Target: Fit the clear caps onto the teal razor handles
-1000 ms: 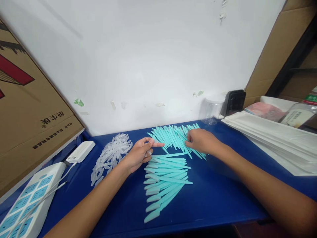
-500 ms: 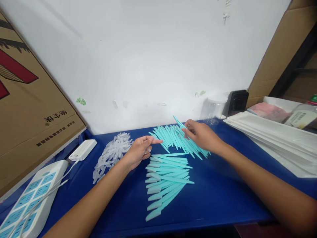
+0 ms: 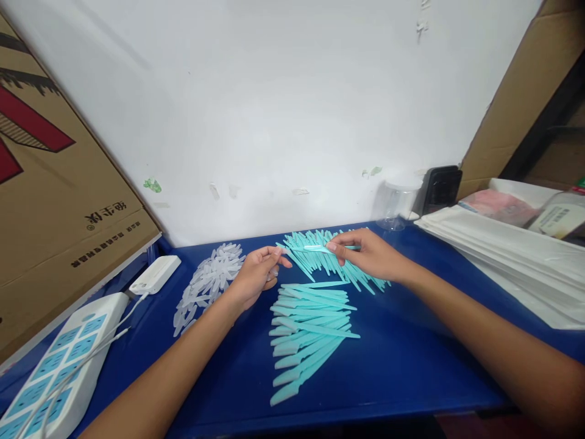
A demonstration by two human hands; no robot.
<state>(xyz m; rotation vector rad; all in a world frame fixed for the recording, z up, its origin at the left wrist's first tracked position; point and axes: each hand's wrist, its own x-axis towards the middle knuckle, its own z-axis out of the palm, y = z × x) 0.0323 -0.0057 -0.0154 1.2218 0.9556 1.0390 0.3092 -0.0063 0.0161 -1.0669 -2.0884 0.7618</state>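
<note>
My right hand (image 3: 365, 253) pinches a teal eyebrow razor (image 3: 315, 248), its blade end pointing left toward my other hand. Below it spreads a loose pile of similar teal razors (image 3: 308, 262). My left hand (image 3: 258, 271) is closed, thumb against fingers; whatever lies between them is too small to make out. Just left of that hand is a heap of translucent blade covers (image 3: 212, 274), partly hidden behind the wrist. Nearer to me, a fanned row of teal razors (image 3: 311, 332) lies with translucent covers on the blade ends, toward the left.
A white power strip (image 3: 59, 366) with cables and a white adapter (image 3: 155, 274) occupy the left side of the blue table (image 3: 411, 366). A clear jar (image 3: 397, 204) stands by the wall. White sheets or bags (image 3: 507, 256) are stacked right. Cardboard (image 3: 68, 201) borders the left.
My right hand has lowered and turned the razor from tilted upward to nearly level, pointing at my left hand. My left index finger has curled in.
</note>
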